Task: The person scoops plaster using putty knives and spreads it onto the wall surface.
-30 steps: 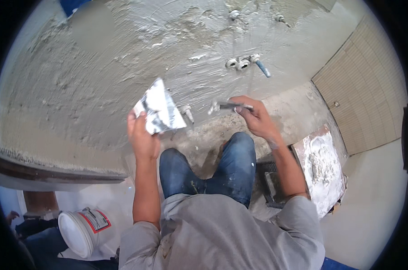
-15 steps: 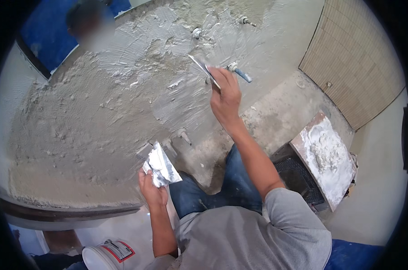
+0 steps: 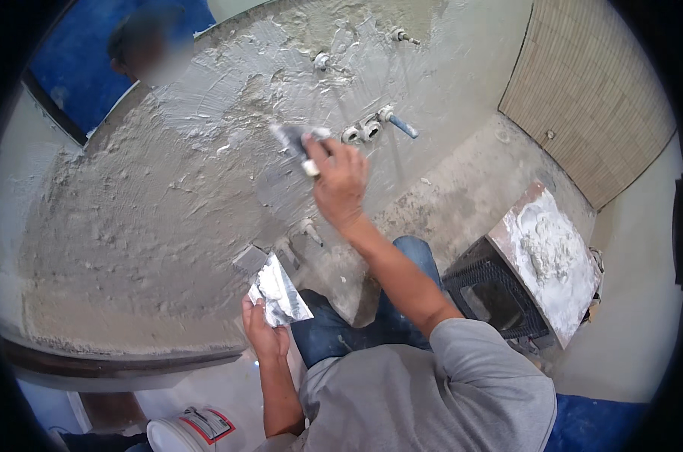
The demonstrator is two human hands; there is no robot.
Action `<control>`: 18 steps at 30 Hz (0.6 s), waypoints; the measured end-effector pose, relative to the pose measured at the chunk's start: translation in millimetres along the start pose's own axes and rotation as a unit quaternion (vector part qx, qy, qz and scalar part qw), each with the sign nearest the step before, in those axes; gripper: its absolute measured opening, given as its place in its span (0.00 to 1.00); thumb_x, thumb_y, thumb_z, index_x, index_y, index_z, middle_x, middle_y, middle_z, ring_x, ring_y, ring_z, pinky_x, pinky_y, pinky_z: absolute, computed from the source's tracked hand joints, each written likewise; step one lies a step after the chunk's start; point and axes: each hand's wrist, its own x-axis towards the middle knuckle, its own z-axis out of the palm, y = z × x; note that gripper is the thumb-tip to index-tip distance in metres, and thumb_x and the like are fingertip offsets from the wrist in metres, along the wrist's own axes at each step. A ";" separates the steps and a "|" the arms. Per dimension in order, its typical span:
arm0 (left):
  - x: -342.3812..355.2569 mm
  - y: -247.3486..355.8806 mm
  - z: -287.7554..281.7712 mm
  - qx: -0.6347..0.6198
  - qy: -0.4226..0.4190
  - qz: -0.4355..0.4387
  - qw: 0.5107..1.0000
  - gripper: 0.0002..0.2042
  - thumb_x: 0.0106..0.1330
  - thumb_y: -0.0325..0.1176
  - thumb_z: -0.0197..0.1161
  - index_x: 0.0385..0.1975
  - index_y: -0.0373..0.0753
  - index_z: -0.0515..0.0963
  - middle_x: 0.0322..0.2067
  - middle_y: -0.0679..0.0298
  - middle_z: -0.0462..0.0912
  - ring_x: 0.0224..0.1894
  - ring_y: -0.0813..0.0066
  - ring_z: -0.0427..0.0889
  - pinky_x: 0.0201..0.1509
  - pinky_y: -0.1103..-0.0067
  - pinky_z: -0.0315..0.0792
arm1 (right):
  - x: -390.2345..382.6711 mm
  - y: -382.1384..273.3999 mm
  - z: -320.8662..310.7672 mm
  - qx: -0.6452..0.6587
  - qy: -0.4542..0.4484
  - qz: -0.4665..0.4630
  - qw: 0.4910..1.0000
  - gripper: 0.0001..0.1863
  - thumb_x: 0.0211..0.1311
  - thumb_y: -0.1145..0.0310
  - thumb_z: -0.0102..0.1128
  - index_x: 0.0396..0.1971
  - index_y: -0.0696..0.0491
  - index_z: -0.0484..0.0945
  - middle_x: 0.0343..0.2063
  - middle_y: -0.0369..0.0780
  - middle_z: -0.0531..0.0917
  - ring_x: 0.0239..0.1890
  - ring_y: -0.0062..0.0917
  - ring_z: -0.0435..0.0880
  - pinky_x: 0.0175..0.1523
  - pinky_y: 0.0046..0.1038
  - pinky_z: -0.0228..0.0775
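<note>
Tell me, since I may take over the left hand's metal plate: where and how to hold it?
Pinch the metal plate, probably, by its right edge, coming from the right: it is flat, that side looks mostly bare of the white paste, and the left hand holds the lower left.

Glossy metal plate [image 3: 287, 300] (rough wall [image 3: 130, 203])

Near the frame's centre, the scraper [image 3: 296, 142] in the right hand [image 3: 341, 177] is motion-blurred; whether its edge touches the wall [image 3: 130, 211] cannot be told. The metal plate [image 3: 287, 295] at lower centre hides some left hand [image 3: 266, 335] fingertips. The lower edge cuts off the bucket [image 3: 168, 437]; its label is too small to read. At upper left, a person's head [image 3: 149, 38] is partly blurred out. At right, the board [image 3: 574, 313] partly covers a dark crate [image 3: 528, 318].
</note>
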 end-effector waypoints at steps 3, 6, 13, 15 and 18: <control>-4.1 4.4 -5.6 0.013 0.002 -0.002 1.000 0.16 0.73 0.27 0.48 0.59 0.36 0.69 0.54 0.58 0.80 0.54 0.66 0.83 0.56 0.68 0.79 | 26.8 15.8 -4.5 0.027 0.009 0.107 0.994 0.24 0.61 0.72 0.61 0.60 0.47 0.78 0.48 0.40 0.80 0.50 0.38 0.78 0.55 0.42 0.67; -7.7 7.5 -8.9 0.016 0.022 0.015 1.000 0.19 0.72 0.28 0.49 0.62 0.36 0.68 0.55 0.57 0.79 0.55 0.66 0.82 0.57 0.68 0.79 | 44.6 25.1 5.0 0.037 0.007 0.228 0.973 0.23 0.64 0.71 0.60 0.60 0.51 0.77 0.48 0.42 0.80 0.49 0.41 0.79 0.53 0.43 0.69; -10.5 16.6 -15.7 0.004 0.008 0.027 1.000 0.18 0.73 0.28 0.48 0.61 0.35 0.68 0.57 0.56 0.78 0.57 0.63 0.81 0.59 0.66 0.78 | 51.9 -44.6 42.3 0.027 0.023 0.212 0.977 0.28 0.62 0.70 0.61 0.63 0.60 0.71 0.43 0.48 0.75 0.44 0.45 0.78 0.50 0.46 0.70; -10.0 18.4 -15.0 -0.002 0.013 0.033 0.999 0.18 0.73 0.28 0.48 0.61 0.35 0.67 0.57 0.55 0.78 0.57 0.63 0.81 0.59 0.65 0.77 | 49.0 -81.4 49.3 0.036 0.020 0.160 0.986 0.27 0.63 0.70 0.60 0.62 0.61 0.73 0.44 0.48 0.75 0.45 0.44 0.77 0.50 0.46 0.69; -9.3 18.6 -13.1 0.003 0.019 0.042 0.999 0.18 0.73 0.28 0.47 0.62 0.34 0.67 0.58 0.55 0.78 0.57 0.62 0.81 0.59 0.65 0.77 | 32.6 -102.7 36.1 0.049 -0.007 0.062 0.997 0.27 0.64 0.70 0.59 0.63 0.59 0.73 0.45 0.47 0.75 0.46 0.43 0.77 0.49 0.45 0.69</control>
